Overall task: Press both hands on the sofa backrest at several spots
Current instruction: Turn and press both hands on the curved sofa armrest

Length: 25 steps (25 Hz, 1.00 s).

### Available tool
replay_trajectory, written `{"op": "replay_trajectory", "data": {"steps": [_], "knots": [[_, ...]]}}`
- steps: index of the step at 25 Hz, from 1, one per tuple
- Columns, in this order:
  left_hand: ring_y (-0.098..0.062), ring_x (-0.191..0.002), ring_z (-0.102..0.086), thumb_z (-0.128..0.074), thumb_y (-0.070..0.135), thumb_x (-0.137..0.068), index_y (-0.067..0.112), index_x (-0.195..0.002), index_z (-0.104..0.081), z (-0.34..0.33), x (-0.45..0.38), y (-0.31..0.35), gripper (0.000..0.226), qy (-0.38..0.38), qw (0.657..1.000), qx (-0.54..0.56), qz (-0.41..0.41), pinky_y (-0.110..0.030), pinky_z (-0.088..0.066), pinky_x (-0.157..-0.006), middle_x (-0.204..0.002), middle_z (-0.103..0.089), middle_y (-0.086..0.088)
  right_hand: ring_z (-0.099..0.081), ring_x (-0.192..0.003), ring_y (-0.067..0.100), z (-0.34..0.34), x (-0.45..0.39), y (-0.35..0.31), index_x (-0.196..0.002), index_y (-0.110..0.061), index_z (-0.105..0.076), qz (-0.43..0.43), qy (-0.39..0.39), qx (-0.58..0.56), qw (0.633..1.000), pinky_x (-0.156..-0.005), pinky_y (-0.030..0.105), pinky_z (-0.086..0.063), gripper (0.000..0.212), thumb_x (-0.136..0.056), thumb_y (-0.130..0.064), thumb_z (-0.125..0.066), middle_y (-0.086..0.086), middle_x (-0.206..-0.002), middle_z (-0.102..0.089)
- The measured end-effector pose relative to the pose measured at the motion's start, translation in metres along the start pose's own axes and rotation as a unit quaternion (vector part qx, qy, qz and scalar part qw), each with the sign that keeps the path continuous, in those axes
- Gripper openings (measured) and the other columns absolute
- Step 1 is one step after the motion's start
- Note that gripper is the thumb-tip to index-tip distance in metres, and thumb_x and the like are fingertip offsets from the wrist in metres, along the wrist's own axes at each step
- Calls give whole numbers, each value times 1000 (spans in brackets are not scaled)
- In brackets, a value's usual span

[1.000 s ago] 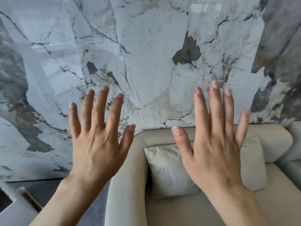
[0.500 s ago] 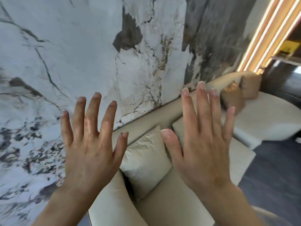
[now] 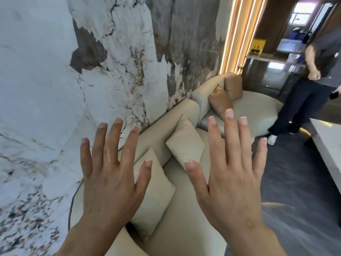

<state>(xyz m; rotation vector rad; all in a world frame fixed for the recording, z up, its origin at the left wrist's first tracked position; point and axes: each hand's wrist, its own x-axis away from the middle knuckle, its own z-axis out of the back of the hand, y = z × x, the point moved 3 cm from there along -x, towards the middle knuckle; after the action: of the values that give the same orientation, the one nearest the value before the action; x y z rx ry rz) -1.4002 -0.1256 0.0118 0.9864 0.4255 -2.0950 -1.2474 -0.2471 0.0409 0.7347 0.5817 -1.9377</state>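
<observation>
A long cream sofa runs along the marble wall, its backrest [image 3: 158, 130] curving away to the upper right. My left hand [image 3: 110, 178] is raised palm-down with fingers spread, in the air above the sofa's near end and a cream cushion [image 3: 155, 193]. My right hand [image 3: 228, 174] is raised the same way over the seat, fingers apart. Neither hand touches the sofa. A second cream cushion [image 3: 186, 145] leans against the backrest between my hands.
A marble wall [image 3: 55, 80] fills the left. Two tan cushions [image 3: 220, 100] sit on the sofa's far rounded section. A person in dark clothes [image 3: 304, 89] stands at the right on dark flooring. A pale table edge [image 3: 328, 141] is at the far right.
The view has swung to the right along the sofa, bringing the far section, the standing person and the table into sight. Both hands stay raised and spread in front of me.
</observation>
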Motion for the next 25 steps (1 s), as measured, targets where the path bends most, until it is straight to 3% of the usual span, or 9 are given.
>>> {"op": "replay_trajectory", "data": {"steps": [6,16,25], "knots": [[-41,-146,-26,-41,42,-94,13,-146,-41,-9,9,-34,59,-16,996,73,-46,-58,-13,-119,-156,-33,-17,-8,-152,26,2,23,-41,-155,-21,-16,-64,-2,54,996,-120,58,-6,69,-99,-60,-20,8,-164,-14],[-39,-148,-20,-42,43,-95,15,-148,-38,-22,46,-188,61,-76,972,180,-132,-51,-4,-122,-158,-29,-16,-8,-152,27,-17,80,-210,-155,-20,-15,-162,-28,147,975,-119,57,-5,68,-100,-59,-23,9,-164,-16],[-43,-145,-28,-40,40,-96,8,-145,-44,-61,164,-206,59,-219,941,190,-177,-59,-17,-118,-155,-36,-22,-10,-151,28,-69,196,-219,-155,-19,-20,-243,-125,154,949,-118,59,-7,69,-99,-58,-27,11,-163,-17]]}}
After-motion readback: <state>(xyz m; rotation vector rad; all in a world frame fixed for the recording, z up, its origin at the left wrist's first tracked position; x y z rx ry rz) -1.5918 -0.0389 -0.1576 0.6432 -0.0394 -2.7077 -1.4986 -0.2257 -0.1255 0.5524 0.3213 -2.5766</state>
